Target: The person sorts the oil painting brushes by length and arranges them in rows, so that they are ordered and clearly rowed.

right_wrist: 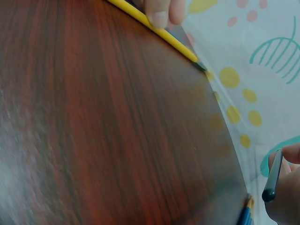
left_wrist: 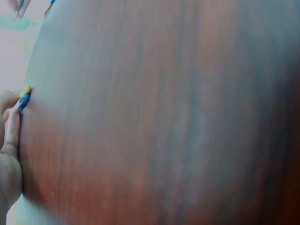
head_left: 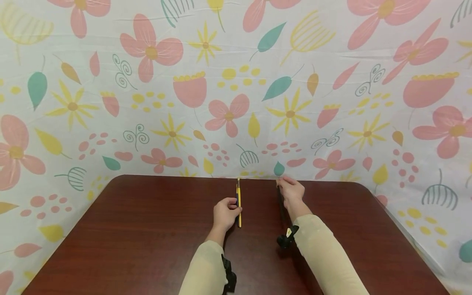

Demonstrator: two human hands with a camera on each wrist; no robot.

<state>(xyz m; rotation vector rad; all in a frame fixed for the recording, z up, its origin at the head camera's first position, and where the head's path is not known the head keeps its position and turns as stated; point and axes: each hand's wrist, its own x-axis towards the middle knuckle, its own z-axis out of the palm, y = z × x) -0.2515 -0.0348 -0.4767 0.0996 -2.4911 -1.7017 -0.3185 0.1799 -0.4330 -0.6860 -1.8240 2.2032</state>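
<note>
Near the table's far edge, my left hand (head_left: 225, 214) pinches a slim yellow stick (head_left: 239, 207) with a dark blue one alongside. Both lie lengthwise, pointing at the wall. The right wrist view shows the yellow stick's dark tapered tip (right_wrist: 200, 66). To the right, my right hand (head_left: 292, 191) grips the upper end of a slim dark stick (right_wrist: 273, 180) between thumb and finger, at the table's far edge. Below that hand in the right wrist view is a blue stick (right_wrist: 244, 215) with a tan tip, brush-like in look. Left wrist view shows the left fingers (left_wrist: 14, 126) only in part.
A glossy dark brown wooden table (head_left: 147, 229) with rounded far corners fills the lower view. Its far edge meets a floral-patterned cloth (head_left: 228, 61) hanging behind and at the sides. Black wrist cameras (head_left: 229, 273) are strapped over both cream sleeves (head_left: 328, 254).
</note>
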